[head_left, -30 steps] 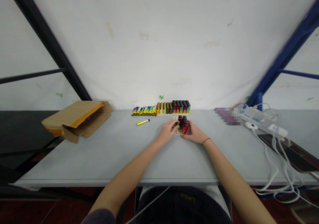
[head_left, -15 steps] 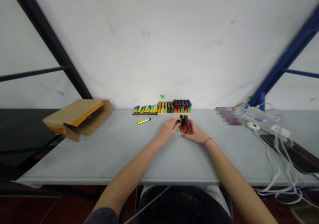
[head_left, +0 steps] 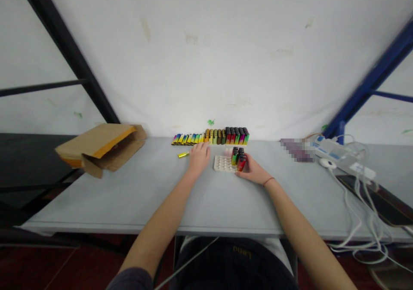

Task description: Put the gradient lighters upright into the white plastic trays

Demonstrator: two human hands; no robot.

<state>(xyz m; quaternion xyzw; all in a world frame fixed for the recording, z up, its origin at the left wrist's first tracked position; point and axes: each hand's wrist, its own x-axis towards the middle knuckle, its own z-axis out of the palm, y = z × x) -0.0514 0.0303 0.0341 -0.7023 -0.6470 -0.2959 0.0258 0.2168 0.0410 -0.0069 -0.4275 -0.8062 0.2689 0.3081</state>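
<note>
A white tray with round holes [head_left: 222,164] lies on the table in front of me. Several lighters [head_left: 235,157], green, yellow and red with black tops, stand upright in its right part. My right hand [head_left: 256,172] grips the tray's right end, thumb at the front, its other fingers partly hidden behind a red lighter. Over to the left, my left hand [head_left: 199,157] is open with its fingers stretched forward, close to the row of lying colourful lighters [head_left: 185,140]. It covers one end of a single yellow lighter [head_left: 183,155] lying apart.
Brown and yellow lighters [head_left: 215,137] and a block of black-topped lighters [head_left: 237,136] stand along the wall. An open cardboard box [head_left: 100,148] lies at the left. Power strips [head_left: 342,156], white cables [head_left: 364,204] and a dark flat device [head_left: 377,199] occupy the right side.
My left hand has left the tray and moved left towards the lying lighters, uncovering the tray's holes. My right hand has stayed at the tray's right end.
</note>
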